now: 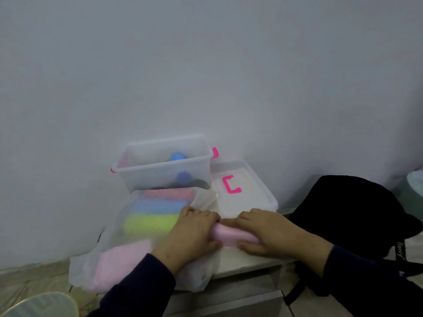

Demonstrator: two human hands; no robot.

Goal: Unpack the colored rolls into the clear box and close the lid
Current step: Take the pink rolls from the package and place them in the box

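Note:
A pink roll (231, 235) lies across the front of a low cabinet, and both hands curl round it: my left hand (192, 232) at its left end, my right hand (265, 232) at its right end. To the left, a translucent plastic bag (109, 245) holds a yellow-green roll (151, 223), a blue roll (158, 205), a red-pink roll (167, 194) and a pale pink one (121, 261). Behind stands the clear box (160, 167) with pink latches; blue rolls (178, 156) lie inside. Its lid (247, 188), with a pink handle, lies flat at the right of the box.
A black bag (348, 216) sits on the floor right of the cabinet (240, 291). A white wall rises close behind the box. A pale round object (43, 305) shows at the bottom left, another pale object (415, 181) at the far right.

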